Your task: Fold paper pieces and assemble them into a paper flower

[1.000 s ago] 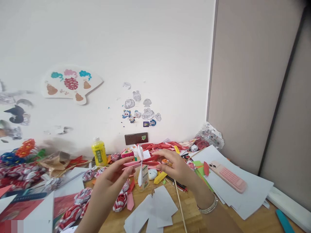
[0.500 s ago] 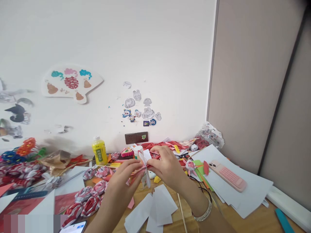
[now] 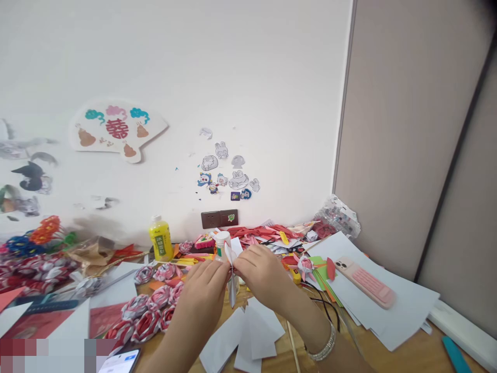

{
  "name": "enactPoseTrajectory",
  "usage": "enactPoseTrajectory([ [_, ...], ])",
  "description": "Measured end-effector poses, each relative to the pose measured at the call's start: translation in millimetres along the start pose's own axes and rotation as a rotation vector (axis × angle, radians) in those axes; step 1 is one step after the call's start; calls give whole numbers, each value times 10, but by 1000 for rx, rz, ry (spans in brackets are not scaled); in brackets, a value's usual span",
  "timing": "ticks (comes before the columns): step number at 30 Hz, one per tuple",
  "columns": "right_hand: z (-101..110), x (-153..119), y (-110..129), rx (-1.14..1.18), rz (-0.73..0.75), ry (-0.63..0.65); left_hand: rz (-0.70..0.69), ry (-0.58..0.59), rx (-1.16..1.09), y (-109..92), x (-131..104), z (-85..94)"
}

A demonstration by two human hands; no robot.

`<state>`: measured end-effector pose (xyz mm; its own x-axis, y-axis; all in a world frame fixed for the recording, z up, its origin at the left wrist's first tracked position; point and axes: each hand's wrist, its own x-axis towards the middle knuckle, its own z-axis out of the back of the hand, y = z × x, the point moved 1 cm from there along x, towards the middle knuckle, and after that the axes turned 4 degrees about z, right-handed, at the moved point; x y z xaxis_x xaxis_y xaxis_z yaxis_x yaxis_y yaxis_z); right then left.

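Between my two hands is a thin folded paper (image 3: 232, 295), white with some pink or red along its upper part, seen almost edge-on. My left hand (image 3: 205, 292) pinches it from the left, fingertips and thumb pressed together. From the right, my right hand (image 3: 264, 274) has its fingers closed on the same paper, touching the left fingertips. The exact grip is partly hidden behind the fingers. Below the hands, white paper slips (image 3: 244, 336) lie overlapping on the wooden table (image 3: 306, 357). A white-capped bottle (image 3: 222, 238) stands just behind the paper.
Red-and-white paper roses (image 3: 147, 324) cluster at the left, near a yellow drink bottle (image 3: 160, 241). A pink-cased phone (image 3: 367, 282) rests on white sheets (image 3: 411, 300) at the right. Another phone (image 3: 120, 361) lies at the front left. A thin stick (image 3: 292, 347) and black cable (image 3: 330, 305) are nearby.
My fingers have drawn closer together around the paper, and the left fingers are more curled. The reddish part seen earlier between the hands is now mostly covered. The view has shifted slightly.
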<state>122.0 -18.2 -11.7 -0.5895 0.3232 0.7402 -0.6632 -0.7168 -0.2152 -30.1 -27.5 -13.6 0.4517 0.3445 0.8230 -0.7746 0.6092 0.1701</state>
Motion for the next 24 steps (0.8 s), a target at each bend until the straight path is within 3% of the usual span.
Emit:
enactPoseTrajectory([
  [13, 63, -19, -42, 80, 53, 60, -3, 125, 78, -40, 25, 42],
  [24, 160, -16, -75, 358, 31, 109, 78, 229, -176, -50, 39, 110],
])
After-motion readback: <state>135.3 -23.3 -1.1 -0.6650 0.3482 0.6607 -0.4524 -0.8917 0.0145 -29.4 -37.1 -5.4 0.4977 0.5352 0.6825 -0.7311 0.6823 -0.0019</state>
